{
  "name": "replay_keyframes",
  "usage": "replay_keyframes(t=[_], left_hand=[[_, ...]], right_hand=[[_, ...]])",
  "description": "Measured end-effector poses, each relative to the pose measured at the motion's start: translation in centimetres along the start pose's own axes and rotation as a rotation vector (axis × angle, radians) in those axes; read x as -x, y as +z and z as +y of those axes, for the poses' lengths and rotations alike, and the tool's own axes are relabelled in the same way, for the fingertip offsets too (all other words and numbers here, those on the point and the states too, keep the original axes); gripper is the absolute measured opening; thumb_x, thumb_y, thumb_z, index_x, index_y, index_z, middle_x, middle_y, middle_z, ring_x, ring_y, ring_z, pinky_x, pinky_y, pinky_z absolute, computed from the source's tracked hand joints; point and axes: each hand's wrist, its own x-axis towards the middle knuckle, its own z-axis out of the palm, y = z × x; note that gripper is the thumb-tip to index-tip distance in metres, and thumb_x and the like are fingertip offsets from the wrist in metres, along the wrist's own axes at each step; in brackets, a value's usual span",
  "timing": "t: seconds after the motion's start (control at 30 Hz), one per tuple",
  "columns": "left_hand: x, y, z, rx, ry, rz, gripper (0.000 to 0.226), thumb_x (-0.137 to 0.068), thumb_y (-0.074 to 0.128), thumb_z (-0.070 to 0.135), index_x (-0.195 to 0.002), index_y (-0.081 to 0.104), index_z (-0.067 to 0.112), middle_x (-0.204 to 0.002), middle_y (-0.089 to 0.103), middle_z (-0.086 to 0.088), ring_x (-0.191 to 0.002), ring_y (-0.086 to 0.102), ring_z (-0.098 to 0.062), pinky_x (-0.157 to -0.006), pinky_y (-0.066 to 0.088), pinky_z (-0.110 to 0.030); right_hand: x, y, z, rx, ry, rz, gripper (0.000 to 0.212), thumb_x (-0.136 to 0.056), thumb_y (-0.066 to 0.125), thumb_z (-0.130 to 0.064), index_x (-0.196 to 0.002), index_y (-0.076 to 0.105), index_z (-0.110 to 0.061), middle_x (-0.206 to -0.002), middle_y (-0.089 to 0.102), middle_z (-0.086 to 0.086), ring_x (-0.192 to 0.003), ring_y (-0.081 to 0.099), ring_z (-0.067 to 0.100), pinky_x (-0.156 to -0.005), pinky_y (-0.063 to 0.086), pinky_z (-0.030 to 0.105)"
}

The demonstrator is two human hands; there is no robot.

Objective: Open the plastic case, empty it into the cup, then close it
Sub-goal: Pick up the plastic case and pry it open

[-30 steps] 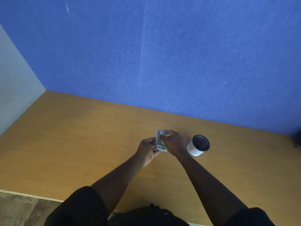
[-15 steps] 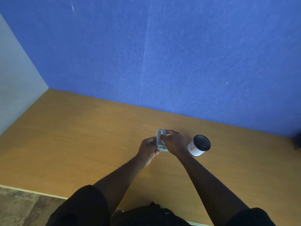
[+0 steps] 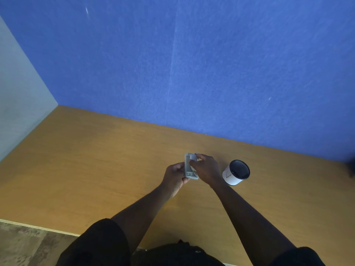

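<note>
A small clear-grey plastic case [image 3: 189, 170] is held above the wooden table [image 3: 96, 169], long side pointing away from me. My left hand [image 3: 175, 174] grips its left edge from below. My right hand [image 3: 206, 168] covers its right side, fingertips pinched at the far end of the case on a small pale part. Whether the lid is open is hidden by the fingers. A white paper cup [image 3: 236, 172] with a dark inside stands upright on the table just right of my right hand.
A blue wall [image 3: 211, 64] rises behind the table and a pale wall [image 3: 17, 93] closes the left side. The table's front edge [image 3: 38, 228] runs at the lower left, with floor below. A dark object [image 3: 352, 167] shows at the right border.
Both hands stay on the case in nearly the same place. My right fingertips have shifted slightly at the far end of the case. The cup has not moved.
</note>
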Motion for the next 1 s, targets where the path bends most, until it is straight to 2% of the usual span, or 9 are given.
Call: replay_keyframes(t=[0.1,0.2,0.3,0.43,0.53,0.63,0.73,0.8,1.0], left_hand=[[0.1,0.2,0.2,0.075,-0.015,-0.006,0.052,-0.086,0.037,-0.016,-0.083,0.080,0.013,-0.079,0.077,-0.009,-0.075,0.075,-0.017,-0.063,0.058,-0.025],[0.3,0.3,0.7,0.154,-0.037,-0.028,0.042,-0.089,0.041,-0.014,-0.088,0.077,0.007,-0.082,0.077,-0.011,-0.078,0.075,-0.019,-0.067,0.060,-0.027],[0.6,0.2,1.1,0.171,-0.032,-0.084,0.041,-0.086,0.041,-0.020,-0.097,0.072,0.003,-0.086,0.077,-0.012,-0.084,0.075,-0.021,-0.073,0.061,-0.029],[0.8,0.1,1.3,0.179,-0.016,-0.133,0.040,-0.085,0.043,-0.022,-0.101,0.071,0.001,-0.092,0.077,-0.014,-0.089,0.074,-0.022,-0.078,0.061,-0.030],[0.9,-0.1,1.1,0.184,-0.015,-0.136,0.038,-0.085,0.046,-0.020,-0.103,0.070,0.002,-0.095,0.077,-0.014,-0.092,0.074,-0.023,-0.080,0.060,-0.030],[1.0,-0.3,1.0,0.188,-0.012,-0.124,0.038,-0.083,0.048,-0.021,-0.102,0.071,0.001,-0.096,0.077,-0.015,-0.092,0.074,-0.024,-0.079,0.060,-0.031],[1.0,0.0,1.0,0.168,-0.020,-0.058,0.036,-0.081,0.050,-0.020,-0.095,0.074,0.002,-0.092,0.075,-0.018,-0.088,0.074,-0.027,-0.078,0.061,-0.033],[0.9,0.4,1.1,0.143,-0.024,-0.001,0.029,-0.081,0.055,-0.017,-0.090,0.075,0.002,-0.088,0.074,-0.020,-0.082,0.074,-0.028,-0.075,0.062,-0.034],[1.0,1.3,1.5,0.131,-0.045,0.065,0.020,-0.084,0.055,-0.012,-0.097,0.069,-0.004,-0.082,0.074,-0.020,-0.075,0.074,-0.029,-0.068,0.063,-0.036]], right_hand=[[-0.1,0.1,-0.1,0.013,0.005,0.015,0.050,-0.084,0.061,-0.035,-0.131,0.060,-0.017,-0.113,0.071,0.006,-0.090,0.064,0.016,-0.064,0.043,0.023],[-0.4,0.1,0.0,0.002,0.019,0.024,0.052,-0.085,0.061,-0.037,-0.132,0.059,-0.017,-0.121,0.069,0.006,-0.102,0.065,0.020,-0.070,0.039,0.022],[-0.5,0.1,0.1,0.008,0.018,0.027,0.052,-0.085,0.061,-0.037,-0.132,0.059,-0.016,-0.122,0.068,0.007,-0.103,0.065,0.020,-0.072,0.040,0.022],[-0.5,-0.1,0.0,0.023,-0.012,0.021,0.048,-0.085,0.061,-0.036,-0.128,0.062,-0.015,-0.116,0.070,0.006,-0.090,0.064,0.015,-0.065,0.041,0.022],[-0.3,-0.2,0.0,0.025,-0.015,0.031,0.040,-0.085,0.060,-0.037,-0.119,0.067,-0.015,-0.106,0.072,0.005,-0.068,0.057,0.000,-0.052,0.038,0.019],[-0.3,-0.4,-0.1,-0.004,-0.001,0.050,0.038,-0.086,0.060,-0.038,-0.116,0.069,-0.017,-0.103,0.072,0.002,-0.063,0.052,-0.008,-0.049,0.037,0.017],[-0.2,-0.5,-0.3,0.002,-0.005,0.041,0.040,-0.086,0.058,-0.039,-0.120,0.066,-0.018,-0.095,0.065,-0.004,-0.065,0.051,-0.008,-0.050,0.037,0.018],[-0.2,-0.6,-0.2,0.000,0.001,0.035,0.042,-0.087,0.055,-0.038,-0.123,0.064,-0.019,-0.097,0.063,-0.004,-0.067,0.050,-0.006,-0.051,0.036,0.018],[0.0,-0.7,0.4,-0.157,0.087,0.043,0.036,-0.094,0.047,-0.036,-0.119,0.064,-0.017,-0.102,0.066,0.001,-0.079,0.062,0.010,-0.057,0.045,0.023]])
